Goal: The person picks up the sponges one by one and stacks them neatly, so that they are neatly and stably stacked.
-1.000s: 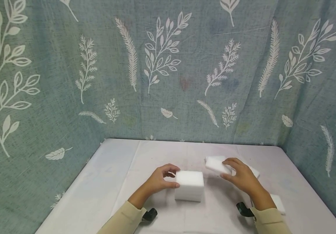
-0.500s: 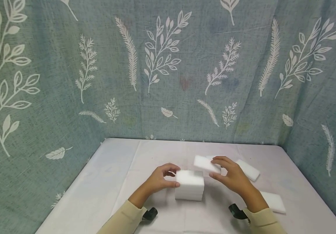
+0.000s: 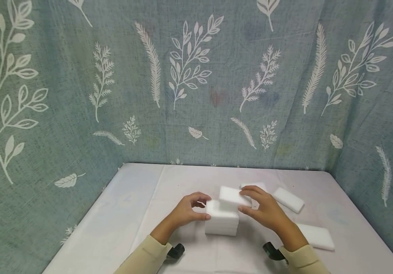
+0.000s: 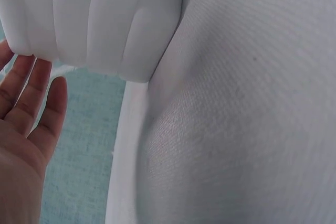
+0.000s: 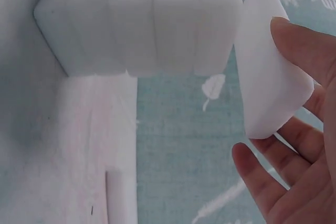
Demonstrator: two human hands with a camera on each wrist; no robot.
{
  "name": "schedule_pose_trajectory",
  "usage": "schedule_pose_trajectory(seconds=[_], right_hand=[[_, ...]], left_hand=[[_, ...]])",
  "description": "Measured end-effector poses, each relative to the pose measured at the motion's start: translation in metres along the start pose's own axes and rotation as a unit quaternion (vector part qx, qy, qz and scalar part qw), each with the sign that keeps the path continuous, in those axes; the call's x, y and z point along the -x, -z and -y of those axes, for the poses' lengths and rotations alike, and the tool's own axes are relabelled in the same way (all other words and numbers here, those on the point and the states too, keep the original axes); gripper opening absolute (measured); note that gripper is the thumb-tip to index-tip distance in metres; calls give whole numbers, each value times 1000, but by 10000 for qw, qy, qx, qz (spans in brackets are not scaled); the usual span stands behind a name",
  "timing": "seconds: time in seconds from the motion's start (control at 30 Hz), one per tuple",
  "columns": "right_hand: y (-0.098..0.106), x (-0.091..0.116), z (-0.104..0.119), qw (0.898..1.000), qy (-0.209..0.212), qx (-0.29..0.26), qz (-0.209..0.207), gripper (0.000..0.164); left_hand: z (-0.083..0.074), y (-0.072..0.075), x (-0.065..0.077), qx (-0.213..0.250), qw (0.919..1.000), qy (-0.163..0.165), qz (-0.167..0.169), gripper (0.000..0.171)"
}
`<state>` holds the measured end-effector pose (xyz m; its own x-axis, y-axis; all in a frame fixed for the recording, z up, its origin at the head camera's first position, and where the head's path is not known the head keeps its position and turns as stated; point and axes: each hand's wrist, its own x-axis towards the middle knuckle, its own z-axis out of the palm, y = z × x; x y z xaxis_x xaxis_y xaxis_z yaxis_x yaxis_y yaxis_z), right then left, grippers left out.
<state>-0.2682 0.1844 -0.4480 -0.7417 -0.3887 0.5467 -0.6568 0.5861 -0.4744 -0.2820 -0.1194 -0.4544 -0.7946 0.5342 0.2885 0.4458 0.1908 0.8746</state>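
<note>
Head view: right hand (image 3: 265,209) pinches a smooth white slab (image 3: 231,195), curved left hand (image 3: 185,211) grips a boxy stack (image 3: 221,223).

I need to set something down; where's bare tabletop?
Bare: between the left hand and the tabletop's left edge. Smaller: in front of the white block stack, between the wrist cameras. Crowded: rightward, around the right hand, held block and three loose blocks.

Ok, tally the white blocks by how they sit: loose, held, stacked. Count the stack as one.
White blocks lying loose on the table: 3
Held white block, in the grip of the right hand: 1
Stack, by the left hand: 1
Total: 5
</note>
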Motion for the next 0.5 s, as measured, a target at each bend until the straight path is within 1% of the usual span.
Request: schedule_pose_trajectory(seconds=[0.23,0.5], right_hand=[[-10,0,5,9998,168,-16,136,41],[-16,-4,11,9994,237,-54,250,41]], left_hand=[[2,-1,2,-26,10000,94,12,50],[-1,1,0,-174,9998,21,-41,51]])
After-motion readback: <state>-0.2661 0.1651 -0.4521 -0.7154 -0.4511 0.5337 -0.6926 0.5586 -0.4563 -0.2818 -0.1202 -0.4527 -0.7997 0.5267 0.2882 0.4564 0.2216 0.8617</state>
